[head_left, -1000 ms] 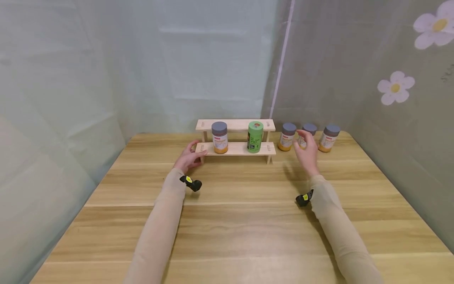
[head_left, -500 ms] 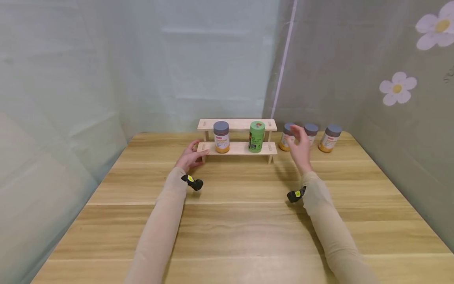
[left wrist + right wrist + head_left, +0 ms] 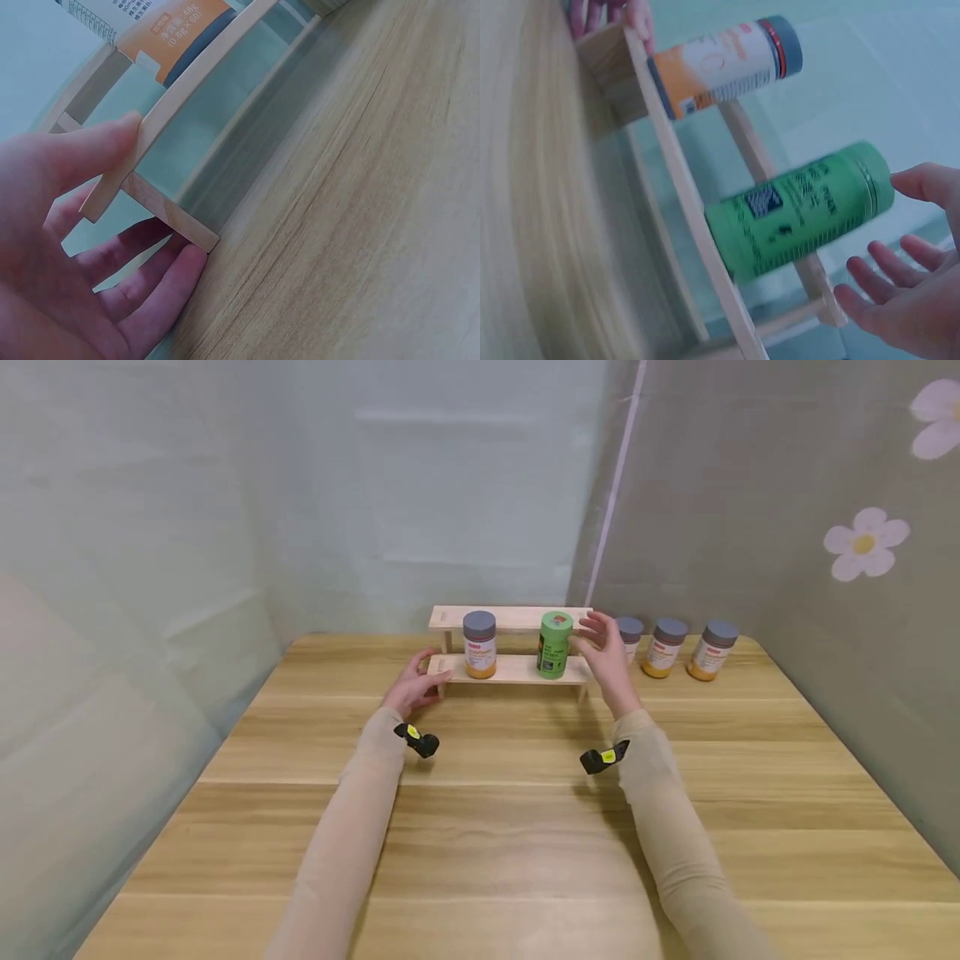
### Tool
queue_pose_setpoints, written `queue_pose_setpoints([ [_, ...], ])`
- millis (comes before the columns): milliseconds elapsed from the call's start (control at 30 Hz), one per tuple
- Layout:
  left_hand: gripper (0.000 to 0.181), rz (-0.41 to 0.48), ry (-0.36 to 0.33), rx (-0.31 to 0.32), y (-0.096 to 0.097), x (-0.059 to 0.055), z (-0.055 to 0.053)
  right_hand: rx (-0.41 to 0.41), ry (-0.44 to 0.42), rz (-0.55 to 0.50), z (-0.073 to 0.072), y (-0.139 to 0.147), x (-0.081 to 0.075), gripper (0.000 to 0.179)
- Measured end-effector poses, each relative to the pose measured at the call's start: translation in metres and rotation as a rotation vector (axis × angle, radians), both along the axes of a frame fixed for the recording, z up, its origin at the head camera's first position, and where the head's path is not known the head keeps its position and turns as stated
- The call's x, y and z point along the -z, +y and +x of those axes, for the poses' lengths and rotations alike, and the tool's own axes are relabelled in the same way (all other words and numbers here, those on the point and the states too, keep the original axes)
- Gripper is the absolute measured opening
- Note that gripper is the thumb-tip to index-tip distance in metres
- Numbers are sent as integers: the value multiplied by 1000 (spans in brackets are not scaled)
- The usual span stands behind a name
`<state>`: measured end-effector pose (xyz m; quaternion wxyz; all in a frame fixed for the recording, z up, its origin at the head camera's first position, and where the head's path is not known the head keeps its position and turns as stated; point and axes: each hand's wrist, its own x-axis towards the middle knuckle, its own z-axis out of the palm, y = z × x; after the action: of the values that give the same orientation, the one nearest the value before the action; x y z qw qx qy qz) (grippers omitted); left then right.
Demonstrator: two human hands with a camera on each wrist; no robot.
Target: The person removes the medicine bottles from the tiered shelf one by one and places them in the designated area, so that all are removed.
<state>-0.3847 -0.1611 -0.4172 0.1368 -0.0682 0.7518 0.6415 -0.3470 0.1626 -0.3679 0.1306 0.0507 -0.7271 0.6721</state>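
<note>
A two-tier wooden rack (image 3: 517, 670) stands at the back of the table. On its lower board, a supplement bottle (image 3: 480, 647) with a dark lid stands at the left and a green bottle (image 3: 553, 647) at the right. My left hand (image 3: 411, 687) holds the rack's left end; in the left wrist view the thumb (image 3: 112, 142) lies on the board and the fingertips (image 3: 191, 262) reach the leg. My right hand (image 3: 606, 658) is beside the green bottle, fingers spread, holding nothing. In the right wrist view the thumb (image 3: 922, 182) is close to its lid; contact is unclear.
Right of the rack, three more dark-lidded bottles stand on the table: one partly hidden bottle (image 3: 632, 635) behind my right hand, a middle bottle (image 3: 664, 650) and an outer bottle (image 3: 712, 653). Fabric curtains (image 3: 480, 485) enclose the back and sides.
My right hand has moved left from the row of dark-lidded bottles to the green bottle. The left hand stays on the rack. The head view has turned slightly left.
</note>
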Motion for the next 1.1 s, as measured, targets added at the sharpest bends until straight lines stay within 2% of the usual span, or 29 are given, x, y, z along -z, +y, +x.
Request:
queue_pose_setpoints([
  [133, 70, 0, -13, -6, 1, 1, -1, -18, -69, -2, -1, -10, -4, 62],
  [333, 71, 4, -26, -8, 2, 4, -3, -34, -132, 10, -5, -17, -2, 68],
  [500, 72, -3, 15, -2, 0, 6, -5, -32, -153, -4, -10, -21, 3, 70],
  [633, 73, -11, 22, -5, 0, 5, -6, -37, -172, 8, -11, -25, 10, 71],
  [833, 72, -12, -12, -11, 2, 1, -3, -42, -161, 51, -14, -27, 21, 69],
  [1100, 73, -13, -28, -10, 2, 0, -2, -18, -120, 58, -14, -27, 23, 63],
])
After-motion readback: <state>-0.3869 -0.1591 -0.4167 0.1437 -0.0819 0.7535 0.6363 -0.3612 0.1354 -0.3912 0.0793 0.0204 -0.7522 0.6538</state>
